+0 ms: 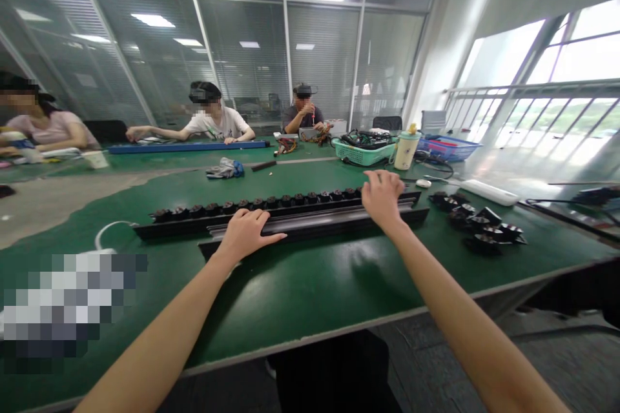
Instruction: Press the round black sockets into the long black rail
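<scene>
Along the near black rail (320,227) on the counter (310,303), the left hand (243,232) rests at its left end, fingers parted; the right hand (382,199) half-curls at its right, either grip unclear. Probably steadying; shifting it calls for even holds.

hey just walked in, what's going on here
A person at a green table has both hands at a long black channel. The left hand rests on it toward its left end, thumb spread; the right hand is curled near the other end, and whether it grips anything is unclear. Just behind runs a row of small black parts, with more loose black parts piled to the right. Across the table, a co-worker in white sits behind a long blue bar.
</scene>
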The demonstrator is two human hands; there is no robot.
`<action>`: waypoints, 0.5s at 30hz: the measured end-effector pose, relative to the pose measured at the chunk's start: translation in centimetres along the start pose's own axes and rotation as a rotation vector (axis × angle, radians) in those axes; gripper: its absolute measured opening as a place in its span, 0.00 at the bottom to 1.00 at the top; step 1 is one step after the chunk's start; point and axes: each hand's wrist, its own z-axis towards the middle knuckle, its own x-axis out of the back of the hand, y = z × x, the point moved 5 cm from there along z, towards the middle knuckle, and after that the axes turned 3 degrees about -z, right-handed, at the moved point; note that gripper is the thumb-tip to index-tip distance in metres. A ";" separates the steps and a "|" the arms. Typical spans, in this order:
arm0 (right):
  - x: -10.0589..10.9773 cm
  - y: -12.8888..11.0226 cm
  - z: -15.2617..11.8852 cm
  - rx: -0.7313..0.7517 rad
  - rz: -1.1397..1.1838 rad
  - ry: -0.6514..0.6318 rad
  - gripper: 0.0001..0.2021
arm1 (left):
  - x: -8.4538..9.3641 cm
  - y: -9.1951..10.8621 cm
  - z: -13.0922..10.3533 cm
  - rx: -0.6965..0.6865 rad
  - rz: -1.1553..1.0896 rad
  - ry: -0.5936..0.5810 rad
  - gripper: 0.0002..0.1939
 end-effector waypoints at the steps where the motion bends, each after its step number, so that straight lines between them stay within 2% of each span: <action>1: -0.5 -2.6 -0.2 0.026 0.052 -0.044 0.21 | 0.0 0.0 0.0 -0.007 -0.003 0.016 0.38; 5: -3.7 -12.5 -1.7 0.123 0.209 -0.279 0.20 | 0.6 -0.1 -0.2 -0.033 -0.060 0.134 0.35; 8: -6.4 -17.8 -2.9 0.162 0.321 -0.398 0.19 | 1.7 -0.4 -0.7 -0.044 -0.101 0.233 0.27; 11: -8.3 -20.9 -4.3 0.202 0.407 -0.427 0.17 | 2.7 -1.3 -1.3 0.026 -0.049 0.334 0.24; 15: -8.9 -23.2 -6.4 0.355 0.452 -0.376 0.18 | 2.6 -3.1 -1.9 0.187 0.076 0.366 0.26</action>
